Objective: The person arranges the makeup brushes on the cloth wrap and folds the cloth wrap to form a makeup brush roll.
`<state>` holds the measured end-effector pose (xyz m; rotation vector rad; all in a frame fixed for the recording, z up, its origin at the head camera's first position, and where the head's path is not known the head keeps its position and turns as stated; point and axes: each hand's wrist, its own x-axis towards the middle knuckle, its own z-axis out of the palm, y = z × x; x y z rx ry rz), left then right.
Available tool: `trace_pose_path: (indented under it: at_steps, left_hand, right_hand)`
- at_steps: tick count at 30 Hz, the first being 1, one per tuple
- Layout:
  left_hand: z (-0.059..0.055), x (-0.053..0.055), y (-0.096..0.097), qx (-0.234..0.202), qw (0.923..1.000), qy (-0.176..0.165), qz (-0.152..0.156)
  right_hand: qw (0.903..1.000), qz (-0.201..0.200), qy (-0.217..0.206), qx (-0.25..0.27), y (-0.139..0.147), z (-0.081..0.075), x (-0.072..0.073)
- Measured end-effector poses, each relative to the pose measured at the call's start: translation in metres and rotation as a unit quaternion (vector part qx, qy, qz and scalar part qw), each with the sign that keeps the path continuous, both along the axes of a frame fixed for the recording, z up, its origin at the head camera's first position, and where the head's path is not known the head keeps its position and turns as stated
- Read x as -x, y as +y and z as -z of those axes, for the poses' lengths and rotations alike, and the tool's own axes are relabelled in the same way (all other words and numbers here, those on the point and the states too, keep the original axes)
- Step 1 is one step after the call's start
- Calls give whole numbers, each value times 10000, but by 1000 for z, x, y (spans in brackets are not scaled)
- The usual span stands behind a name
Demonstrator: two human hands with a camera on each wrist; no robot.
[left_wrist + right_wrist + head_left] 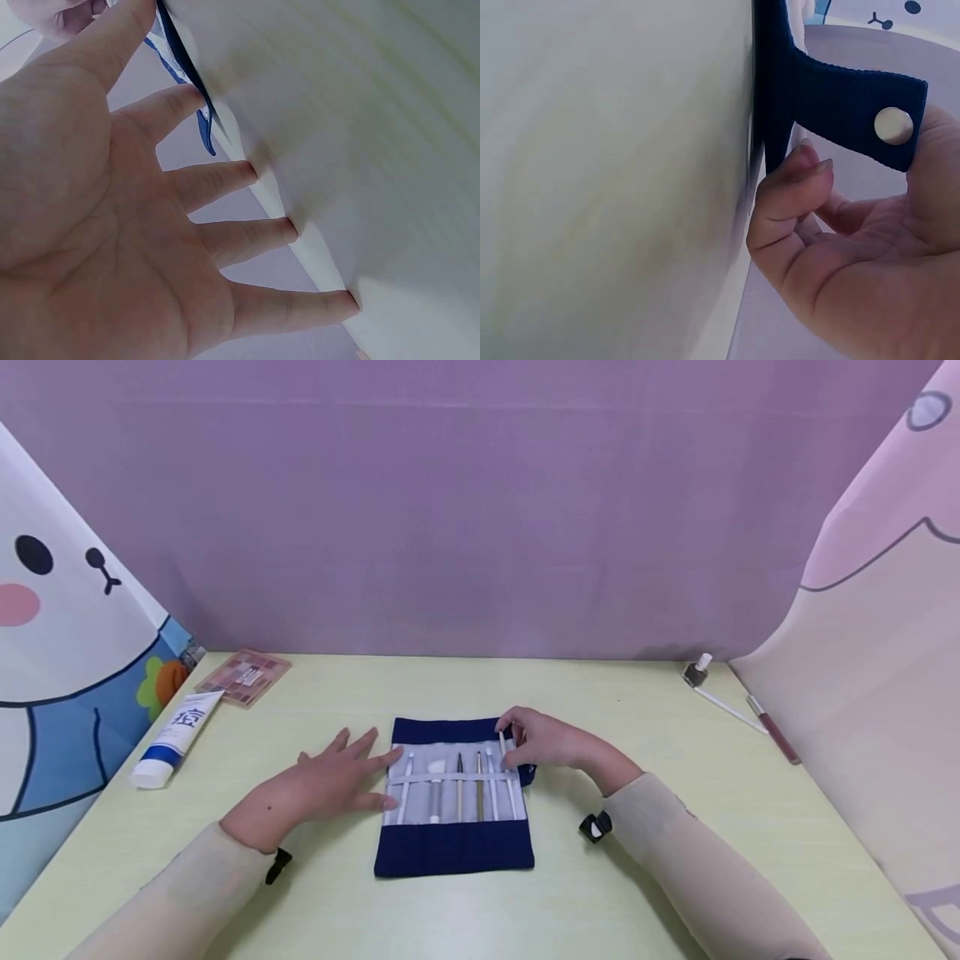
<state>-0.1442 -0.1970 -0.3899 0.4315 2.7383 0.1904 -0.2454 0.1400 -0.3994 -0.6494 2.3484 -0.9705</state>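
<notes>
A navy roll-up pouch (454,852) with a pale grey lining lies unrolled on the table. Several slim tools stand in a row under its elastic band, among them a brush with a white head (437,767). My left hand (322,785) is spread flat, thumb and index finger on the pouch's left edge, the other fingertips on the table. At the upper right corner my right hand (543,740) pinches the top of a slim white stick (510,785) in the rightmost place. In the right wrist view its fingers curl beside a navy strap (847,101) with a metal snap.
At the back left lie a white tube (178,735) with a blue band and a pinkish palette (247,677). Toward the right edge are a small dark bottle (697,672) with a white cap, a thin white stick (729,709) and a dark red tube (780,739).
</notes>
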Motion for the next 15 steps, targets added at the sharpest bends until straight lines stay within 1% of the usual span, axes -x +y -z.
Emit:
trace_pose_path:
  at_steps: [5, 15]
  left_hand:
    - [1, 0, -1, -10, 10000, -14, 14]
    - [1, 0, -2, -21, 10000, 8, 54]
  right_hand:
    - [9997, -162, 97, -138, 1, 0, -1]
    - [9993, -279, 11, -241, 4, 0, -6]
